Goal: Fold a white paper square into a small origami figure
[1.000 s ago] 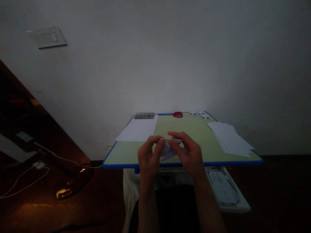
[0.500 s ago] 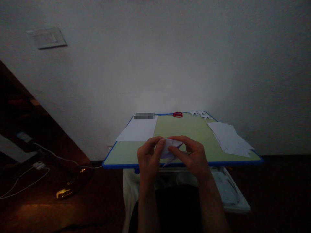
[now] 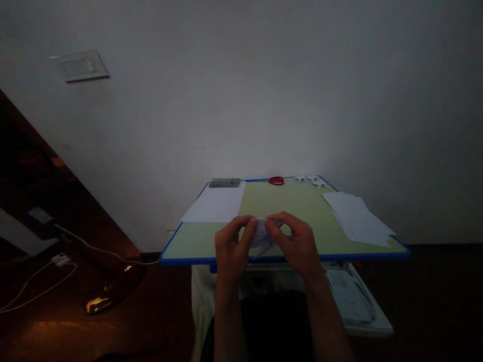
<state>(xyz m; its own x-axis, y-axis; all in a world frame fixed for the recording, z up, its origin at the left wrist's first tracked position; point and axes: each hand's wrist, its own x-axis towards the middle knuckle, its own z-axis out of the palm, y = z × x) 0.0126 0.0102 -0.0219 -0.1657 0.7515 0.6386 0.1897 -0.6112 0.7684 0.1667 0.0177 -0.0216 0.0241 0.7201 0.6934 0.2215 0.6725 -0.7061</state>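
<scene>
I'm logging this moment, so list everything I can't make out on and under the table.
All in the head view:
- Folded paper: partly hidden by fingers of the left hand and right hand.
- Dark strip at the back left: pixelated.
- Small white pieces: too small to tell their folds.
- Tray below: partly behind the right forearm, contents dim and blurred.

A grey pixelated block [image 3: 225, 183] hides whatever lies at the surface's far left corner, fingers cover both sides of the small folded white paper [image 3: 261, 232], and both bare forearms [image 3: 231, 322] run off the bottom edge.
</scene>
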